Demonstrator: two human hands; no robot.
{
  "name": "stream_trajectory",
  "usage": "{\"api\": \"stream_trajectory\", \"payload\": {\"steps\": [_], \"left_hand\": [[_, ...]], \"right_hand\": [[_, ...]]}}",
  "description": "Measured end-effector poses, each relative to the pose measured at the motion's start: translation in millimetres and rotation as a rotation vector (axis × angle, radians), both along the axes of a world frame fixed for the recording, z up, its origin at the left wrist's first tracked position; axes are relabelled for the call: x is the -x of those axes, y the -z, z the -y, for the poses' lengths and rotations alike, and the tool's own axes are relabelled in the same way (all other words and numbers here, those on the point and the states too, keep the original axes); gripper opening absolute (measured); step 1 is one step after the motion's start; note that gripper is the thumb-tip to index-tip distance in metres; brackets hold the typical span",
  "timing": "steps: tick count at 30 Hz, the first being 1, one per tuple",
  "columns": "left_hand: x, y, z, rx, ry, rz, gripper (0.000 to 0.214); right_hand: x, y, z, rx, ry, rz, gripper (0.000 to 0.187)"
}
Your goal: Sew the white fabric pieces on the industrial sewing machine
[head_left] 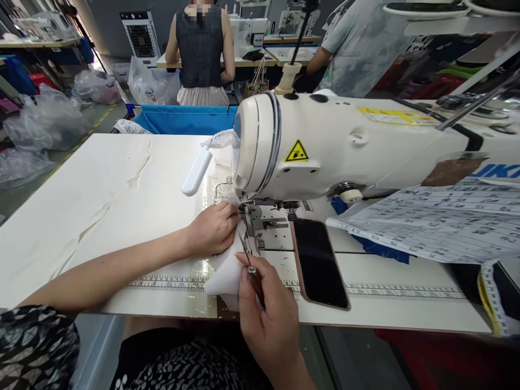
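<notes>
A white sewing machine (pixel 345 146) stands on a cream table (pixel 101 206). My left hand (pixel 213 227) lies curled on a piece of white fabric (pixel 225 271) just left of the presser foot (pixel 249 214), its fingertips pressed on the cloth. My right hand (pixel 270 319) is closed round a thin awl with a brown handle (pixel 255 276). Its metal tip points up toward the needle area.
A black phone (pixel 319 262) lies face up on the table right of the needle plate. Printed paper sheets (pixel 439 216) rest under the machine arm at right. A blue bin (pixel 187 119) sits behind the table. Two people stand at the back benches.
</notes>
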State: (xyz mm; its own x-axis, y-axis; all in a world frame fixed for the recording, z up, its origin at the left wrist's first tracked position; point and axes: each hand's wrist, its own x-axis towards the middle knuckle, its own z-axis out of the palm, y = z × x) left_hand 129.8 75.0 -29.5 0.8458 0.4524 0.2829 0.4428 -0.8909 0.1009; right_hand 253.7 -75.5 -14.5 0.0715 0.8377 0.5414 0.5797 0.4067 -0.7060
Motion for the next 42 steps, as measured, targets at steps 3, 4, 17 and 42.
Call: {"api": "stream_trajectory", "payload": {"steps": [3,4,17,42], "left_hand": [[-10.3,-6.5,-0.7,-0.088,-0.011,-0.152,0.024],[-12.6,-7.4,-0.9,-0.101,-0.031,-0.169,0.026],[1.4,9.6,-14.2,0.467,-0.154,0.456,0.017],[-0.7,2.4,-13.0,0.554,-0.193,0.478,0.016]], "right_hand": [[10.7,-5.7,-0.1,-0.065,-0.057,0.0,0.03],[12.6,-5.5,1.0,-0.073,-0.068,0.014,0.03],[-27.8,26.6,-7.3,0.113,0.345,0.414,0.032],[-22.2,32.2,-26.5,0.048,0.375,0.464,0.032]]}}
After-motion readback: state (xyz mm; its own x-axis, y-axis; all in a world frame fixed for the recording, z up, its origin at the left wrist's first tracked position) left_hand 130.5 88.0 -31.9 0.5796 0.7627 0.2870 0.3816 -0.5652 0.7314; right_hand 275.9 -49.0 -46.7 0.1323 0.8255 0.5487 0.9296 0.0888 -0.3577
